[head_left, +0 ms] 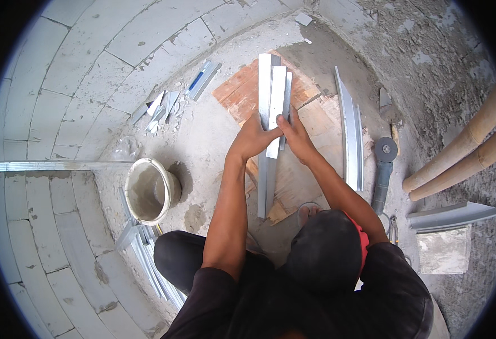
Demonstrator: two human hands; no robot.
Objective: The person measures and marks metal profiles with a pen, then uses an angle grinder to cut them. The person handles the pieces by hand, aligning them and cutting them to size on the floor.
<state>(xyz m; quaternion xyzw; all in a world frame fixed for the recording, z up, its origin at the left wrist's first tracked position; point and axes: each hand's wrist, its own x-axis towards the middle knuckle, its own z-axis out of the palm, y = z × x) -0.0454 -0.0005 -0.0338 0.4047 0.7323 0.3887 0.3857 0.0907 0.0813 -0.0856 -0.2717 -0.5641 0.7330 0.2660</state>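
Observation:
Several long silver metal strips (265, 96) lie side by side on a brown plywood board (242, 90) on the concrete floor. My left hand (252, 139) grips the strips from their left side near the middle. From the right, my right hand (296, 133) holds the shorter top strip (276, 107), with its thumb pressed on the metal. The two hands nearly touch over the bundle. A dark cap and my knees fill the lower middle of the view.
A cement-caked bucket (149, 191) stands left of the board. An angle grinder (383, 164) and long curved-looking metal channels (351, 135) lie to the right. Metal offcuts (160, 107) lie at the back left, stacked tracks (146, 254) by my knee, bamboo poles (468, 148) far right, and a block wall (50, 101) left.

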